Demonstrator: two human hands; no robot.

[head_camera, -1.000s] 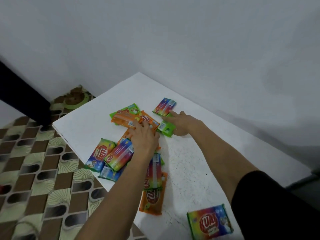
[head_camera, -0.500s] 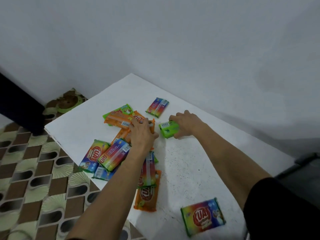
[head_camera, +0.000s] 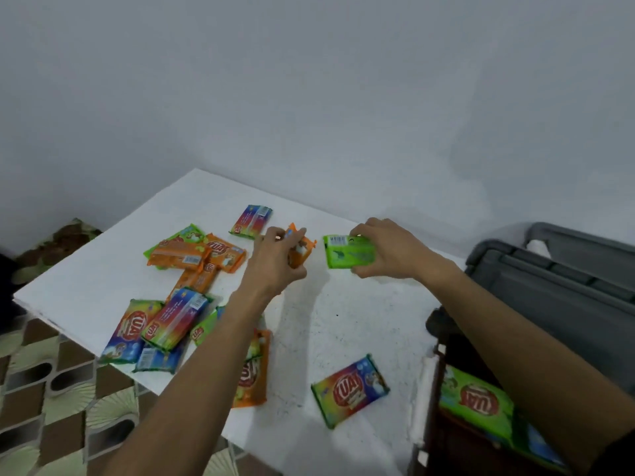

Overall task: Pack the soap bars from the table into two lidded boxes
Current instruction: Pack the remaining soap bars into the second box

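Early packing stage. An orange soap bar (head_camera: 300, 250) is pinched by the left hand (head_camera: 275, 266) and a green soap bar (head_camera: 348, 252) by the right hand (head_camera: 385, 250), above the table (head_camera: 343, 321); most bars (head_camera: 178, 314) remain unpacked on it, one lying in the box (head_camera: 446, 424) beside it.

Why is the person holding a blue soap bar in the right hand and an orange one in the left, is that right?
Not quite. The head view shows the right hand holding a bright green wrapped soap bar, not a blue one. The left hand does hold an orange wrapped soap bar, both over the white table.
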